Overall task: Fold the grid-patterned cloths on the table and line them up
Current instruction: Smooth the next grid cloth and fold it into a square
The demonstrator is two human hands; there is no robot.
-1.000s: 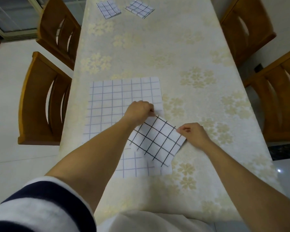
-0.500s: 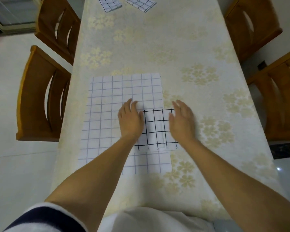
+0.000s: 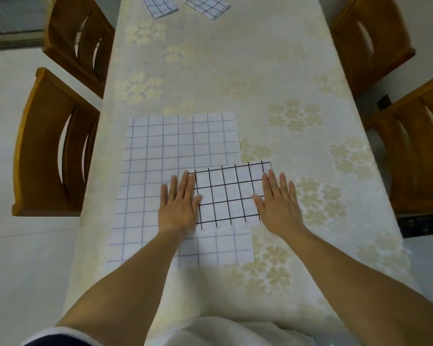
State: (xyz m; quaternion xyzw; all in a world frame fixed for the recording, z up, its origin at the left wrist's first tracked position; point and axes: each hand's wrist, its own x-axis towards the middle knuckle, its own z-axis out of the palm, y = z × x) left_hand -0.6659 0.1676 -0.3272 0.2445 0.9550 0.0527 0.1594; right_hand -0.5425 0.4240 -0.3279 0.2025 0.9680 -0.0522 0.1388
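The table (image 3: 235, 71) runs lengthwise away from both hands and is covered by a pale tablecloth (image 3: 273, 58) with a yellow flower print.

Four wooden chairs flank it. The near left chair (image 3: 48, 146) and far left chair (image 3: 78, 38) stand outboard of the left hand. The near right chair (image 3: 415, 151) and far right chair (image 3: 368, 38) stand outboard of the right hand.

The large cloth (image 3: 173, 151), white with a faint blue grid, lies flat and unfolded. It extends under, ahead of and to the left of the left hand.

The black-grid cloth (image 3: 230, 193), smaller and folded into a rectangle, lies between the two hands. It sits on top of the large cloth's right part, and its right edge overhangs onto the tablecloth.

Two folded cloths, the far left one (image 3: 160, 6) and the far right one (image 3: 208, 7), lie well ahead of the hands at the far end, near each other and at different angles.

The left hand (image 3: 179, 206) lies palm down, fingers straight and together, on the black-grid cloth's left edge. The right hand (image 3: 279, 206) lies palm down, fingers straight and slightly spread, on its right edge. Neither hand pinches anything.
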